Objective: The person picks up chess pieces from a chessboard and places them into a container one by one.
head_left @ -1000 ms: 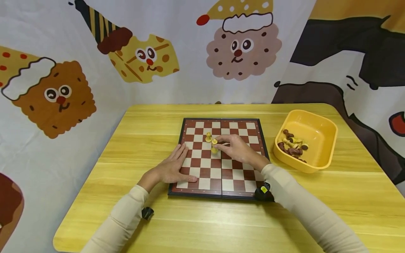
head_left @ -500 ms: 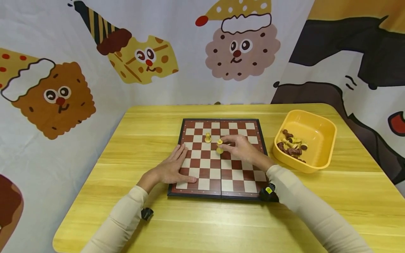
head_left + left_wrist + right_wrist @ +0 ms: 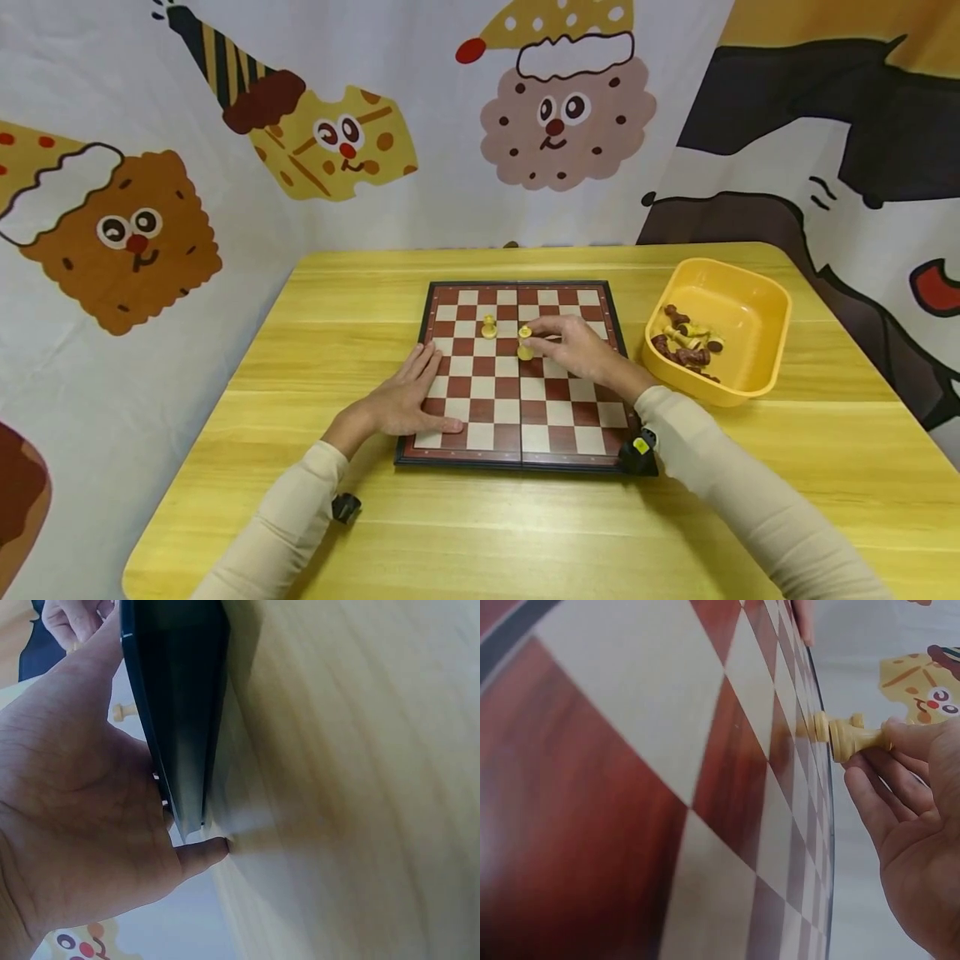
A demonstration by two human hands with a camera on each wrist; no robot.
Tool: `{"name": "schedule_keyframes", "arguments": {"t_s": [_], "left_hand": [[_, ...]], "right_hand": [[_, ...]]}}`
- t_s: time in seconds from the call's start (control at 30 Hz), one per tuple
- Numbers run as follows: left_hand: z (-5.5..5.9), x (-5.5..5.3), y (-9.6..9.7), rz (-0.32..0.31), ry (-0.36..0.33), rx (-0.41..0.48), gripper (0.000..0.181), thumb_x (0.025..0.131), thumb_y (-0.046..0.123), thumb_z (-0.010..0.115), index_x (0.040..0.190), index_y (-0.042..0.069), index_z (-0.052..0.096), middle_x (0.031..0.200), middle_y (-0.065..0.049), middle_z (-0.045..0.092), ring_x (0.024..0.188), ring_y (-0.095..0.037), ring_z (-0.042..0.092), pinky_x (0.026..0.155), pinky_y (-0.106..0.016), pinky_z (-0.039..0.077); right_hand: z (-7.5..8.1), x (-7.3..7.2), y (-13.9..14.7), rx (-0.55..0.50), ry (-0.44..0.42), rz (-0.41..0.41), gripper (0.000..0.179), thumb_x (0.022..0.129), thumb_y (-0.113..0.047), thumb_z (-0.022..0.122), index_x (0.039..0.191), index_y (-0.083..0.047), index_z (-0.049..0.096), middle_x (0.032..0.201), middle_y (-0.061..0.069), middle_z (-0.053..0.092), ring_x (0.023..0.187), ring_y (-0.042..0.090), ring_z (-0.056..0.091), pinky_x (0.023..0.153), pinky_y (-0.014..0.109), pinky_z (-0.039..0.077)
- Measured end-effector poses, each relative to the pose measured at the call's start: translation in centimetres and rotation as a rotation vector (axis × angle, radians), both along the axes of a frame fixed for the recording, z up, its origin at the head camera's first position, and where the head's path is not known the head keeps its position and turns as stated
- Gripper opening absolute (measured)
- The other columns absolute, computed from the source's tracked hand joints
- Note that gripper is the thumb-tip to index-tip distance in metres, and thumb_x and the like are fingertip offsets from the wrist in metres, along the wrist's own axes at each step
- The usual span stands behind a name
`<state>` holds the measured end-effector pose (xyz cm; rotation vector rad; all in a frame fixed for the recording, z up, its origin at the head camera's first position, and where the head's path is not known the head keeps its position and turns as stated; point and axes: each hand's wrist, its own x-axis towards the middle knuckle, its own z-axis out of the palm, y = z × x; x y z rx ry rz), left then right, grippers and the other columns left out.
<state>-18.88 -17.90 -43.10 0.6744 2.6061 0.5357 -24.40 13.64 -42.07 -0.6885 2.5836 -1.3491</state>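
Note:
A red-and-cream chessboard (image 3: 495, 412) with a dark rim lies on the table. My left hand (image 3: 397, 402) rests over its left edge, fingers straight and spread; the left wrist view shows the palm (image 3: 82, 810) against the dark side of the board. With thumb and fingertips my right hand (image 3: 573, 346) pinches a pale yellow chess piece (image 3: 525, 343) near the board's centre fold. The right wrist view shows that piece (image 3: 853, 740) upright to the board; whether its base touches, I cannot tell. A second yellow chess piece (image 3: 489, 327) stands on the board, a little to the left.
On the right of the wooden table (image 3: 465, 533) stands a yellow plastic tub (image 3: 750, 350) with several brown and yellow chess pieces (image 3: 688, 354) lying in it. Behind the table hangs a white cloth (image 3: 442, 200) printed with cartoon biscuits and cheese.
My right hand has moved the pinched chess piece a little to the right, away from the standing one. The left hand stays in place on the board. The head view has shifted slightly.

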Motion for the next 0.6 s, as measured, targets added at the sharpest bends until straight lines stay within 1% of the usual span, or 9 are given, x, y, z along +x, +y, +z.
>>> {"name": "schedule_keyframes", "arguments": {"t_s": [0.13,0.3,0.43,0.6], "left_hand": [[0.0,0.0,0.0,-0.001,-0.002,0.002,0.121,0.087,0.063,0.071,0.161,-0.003,0.002,0.168,-0.018,-0.01,0.153,-0.033,-0.013,0.121,-0.054,0.009],[-0.1,-0.1,-0.1,0.001,-0.001,0.013,0.121,0.087,0.065,0.07,0.161,-0.003,0.002,0.168,-0.017,-0.011,0.153,-0.033,-0.013,0.12,-0.055,0.008],[-0.1,-0.1,-0.1,0.001,0.0,0.006,0.121,0.087,0.065,0.07,0.161,-0.003,0.003,0.168,-0.018,-0.01,0.153,-0.033,-0.013,0.121,-0.054,0.009],[-0.1,0.0,-0.1,0.004,0.0,0.005,0.122,0.087,0.065,0.071,0.161,-0.003,0.003,0.168,-0.018,-0.01,0.153,-0.033,-0.012,0.121,-0.053,0.009]], "right_hand": [[0.1,-0.1,0.4,0.008,0.006,-0.012,0.036,0.102,-0.024,0.067,0.128,0.0,0.069,0.119,0.009,0.069,0.108,0.023,0.065,0.085,0.04,0.057],[0.3,-0.1,1.1,0.028,0.011,-0.019,0.035,0.102,-0.026,0.066,0.128,-0.002,0.07,0.121,0.008,0.069,0.11,0.023,0.063,0.086,0.042,0.055],[0.5,0.0,1.5,0.022,0.029,-0.022,0.031,0.101,-0.024,0.067,0.123,-0.003,0.072,0.121,0.009,0.069,0.11,0.024,0.064,0.088,0.044,0.055],[0.5,0.0,2.1,0.022,0.063,-0.028,0.026,0.101,-0.021,0.069,0.119,-0.003,0.074,0.117,0.008,0.07,0.104,0.023,0.067,0.085,0.042,0.056]]}}
